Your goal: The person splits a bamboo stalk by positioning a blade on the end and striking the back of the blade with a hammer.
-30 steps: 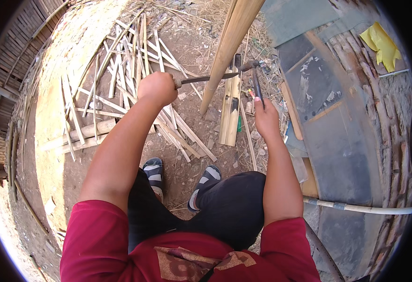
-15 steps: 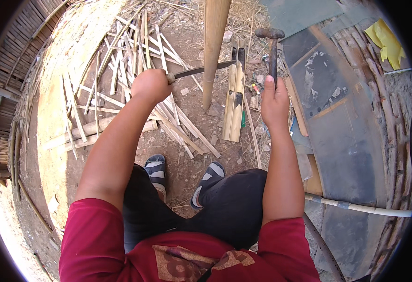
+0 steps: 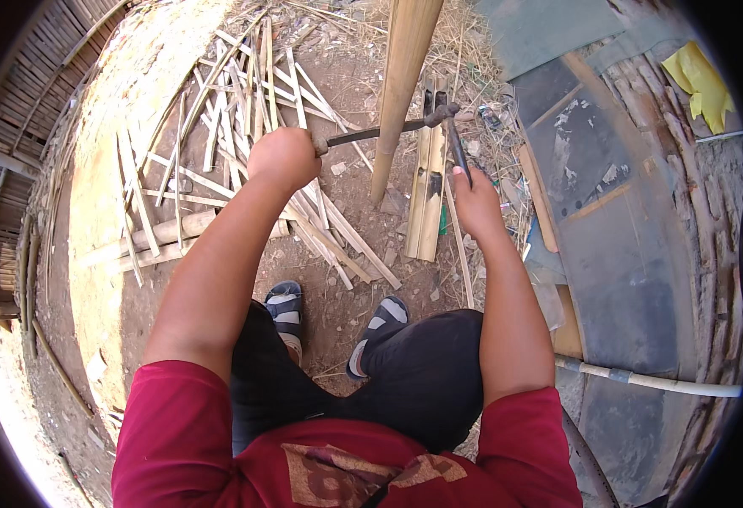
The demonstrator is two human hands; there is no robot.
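Observation:
My left hand [image 3: 283, 158] is closed round the handle of a machete [image 3: 353, 135], its dark blade pointing right. An upright bamboo pole [image 3: 411, 51] hides the middle of the blade; whether the blade is sunk in it or passes behind it, I cannot tell. Gripped in my right hand [image 3: 478, 205] is a hammer [image 3: 458, 152]. Its head is at the blade's free end, right of the pole, and appears to touch it. Below lies a split bamboo half [image 3: 425, 203], hollow side up with dark marks.
Bamboo strips [image 3: 219, 127] lie heaped on the dirt at the left, near thicker bamboo lengths [image 3: 164, 234]. Dark panels [image 3: 617, 279] and a pale pipe [image 3: 642, 377] are on the right. A yellow sheet [image 3: 700, 85] is at the upper right. My sandalled feet [image 3: 285, 306] stand below.
The hammer has swung down and left from beside the pole onto the blade's end. My left hand, the machete and the pole have shifted slightly right in view.

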